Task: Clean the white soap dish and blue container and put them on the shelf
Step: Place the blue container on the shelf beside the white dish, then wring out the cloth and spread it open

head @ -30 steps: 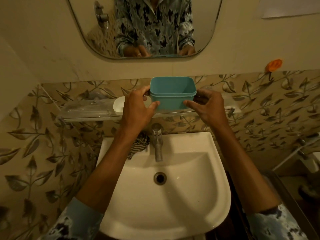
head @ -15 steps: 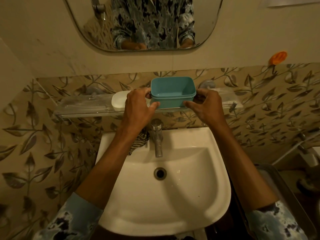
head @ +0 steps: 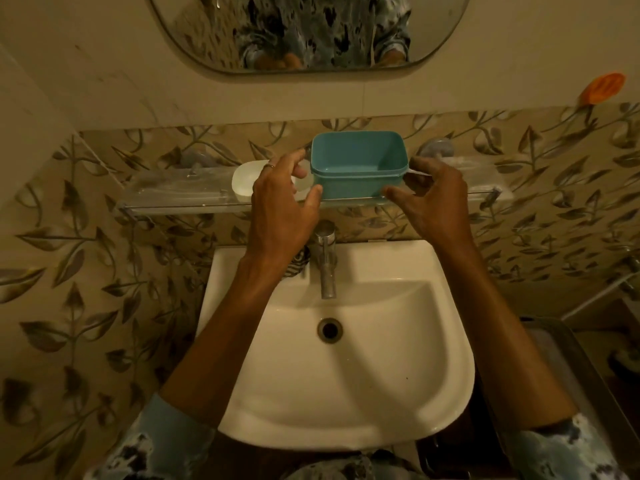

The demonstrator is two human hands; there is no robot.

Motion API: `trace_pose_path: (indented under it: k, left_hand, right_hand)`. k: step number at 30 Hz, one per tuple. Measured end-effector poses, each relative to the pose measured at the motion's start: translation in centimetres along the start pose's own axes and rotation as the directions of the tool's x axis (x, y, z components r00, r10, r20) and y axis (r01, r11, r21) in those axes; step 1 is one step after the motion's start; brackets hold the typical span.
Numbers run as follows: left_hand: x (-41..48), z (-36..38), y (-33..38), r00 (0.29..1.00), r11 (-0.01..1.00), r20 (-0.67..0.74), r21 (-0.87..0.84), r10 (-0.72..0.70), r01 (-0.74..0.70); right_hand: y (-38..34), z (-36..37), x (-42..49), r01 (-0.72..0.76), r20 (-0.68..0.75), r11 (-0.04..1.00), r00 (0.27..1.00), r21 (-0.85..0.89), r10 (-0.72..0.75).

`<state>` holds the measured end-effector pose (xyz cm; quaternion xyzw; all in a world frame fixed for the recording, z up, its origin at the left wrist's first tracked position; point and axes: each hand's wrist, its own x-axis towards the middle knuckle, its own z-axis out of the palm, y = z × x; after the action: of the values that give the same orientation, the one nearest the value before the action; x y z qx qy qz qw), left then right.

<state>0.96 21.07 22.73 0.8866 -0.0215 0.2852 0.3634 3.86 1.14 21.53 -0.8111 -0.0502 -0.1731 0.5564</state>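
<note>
The blue container (head: 356,168), open and empty, stands on the glass shelf (head: 180,195) above the tap. My left hand (head: 280,202) holds its left end with the thumb at the front corner and the fingertips at the rim. On the other end, my right hand (head: 433,199) holds it the same way. The white soap dish (head: 244,181) lies on the shelf just left of the container, partly hidden behind my left fingers.
A white washbasin (head: 346,393) with a chrome tap (head: 325,261) sits below the shelf. A striped cloth (head: 298,261) lies on the basin's back left corner. A mirror (head: 311,32) hangs above. An orange hook (head: 604,88) is on the wall at right.
The container has come down from just above the shelf onto it. My fingers have loosened from a full grip to the fingertips.
</note>
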Motion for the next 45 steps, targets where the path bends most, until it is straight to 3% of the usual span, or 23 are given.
trace_pose_path:
  k: [3,7,13,16,18,22,27,30,35,38,41,45]
  left_hand:
    - [-3.3,0.1,-1.7,0.989,0.997,-0.132,-0.025,0.069,-0.073]
    - [-8.3,2.5,-8.0,0.995,0.995,0.03,0.019,-0.096,0.096]
    - [-9.5,7.3,-19.0,0.84,0.857,0.24,0.32,-0.486,0.405]
    - [-7.8,8.5,-22.2,0.737,0.773,0.238,0.238,-0.633,0.587]
    - [-6.9,9.0,-22.5,0.705,0.759,0.284,0.195,-0.65,0.622]
    - [-7.1,10.4,-22.6,0.709,0.777,0.325,0.193,-0.626,0.599]
    - [-10.0,10.5,-21.8,0.858,0.885,0.246,0.25,-0.45,0.393]
    - [-9.9,9.4,-20.6,0.831,0.844,0.201,0.27,-0.519,0.463]
    - [-8.6,5.7,-16.5,0.626,0.66,0.321,-0.005,-0.711,0.751]
    - [-8.8,3.2,-14.6,0.516,0.409,0.521,-0.315,-0.68,0.856]
    - [-9.9,0.9,-11.8,0.512,0.108,0.647,-0.558,-0.565,0.823]
    - [-11.3,-1.1,-7.5,0.526,-0.06,0.747,-0.596,-0.406,0.801]
  right_hand:
    - [1.0,-0.1,-1.7,0.092,-0.138,0.996,0.986,-0.003,-0.092]
    - [3.4,-0.1,-4.9,0.218,-0.179,0.976,0.959,-0.015,-0.217]
    - [7.8,1.2,-10.6,0.008,0.014,1.0,1.0,-0.006,-0.008]
    - [9.2,1.6,-13.2,-0.096,0.078,0.995,0.992,-0.021,0.097]
    - [9.8,1.7,-14.5,-0.15,0.106,0.988,0.983,-0.037,0.153]
    - [10.4,1.7,-15.9,-0.219,0.139,0.976,0.966,-0.022,0.22]
    - [10.5,2.2,-16.8,-0.281,0.193,0.96,0.94,-0.024,0.28]
    - [10.0,2.4,-16.9,-0.299,0.247,0.954,0.924,-0.012,0.292]
    - [9.1,2.7,-16.4,-0.384,0.39,0.922,0.842,-0.052,0.373]
    - [8.4,3.3,-15.7,-0.473,0.498,0.88,0.752,-0.049,0.432]
    - [7.8,3.8,-15.1,-0.547,0.557,0.837,0.699,0.014,0.448]
    - [6.3,3.8,-14.4,-0.588,0.661,0.805,0.635,0.076,0.401]
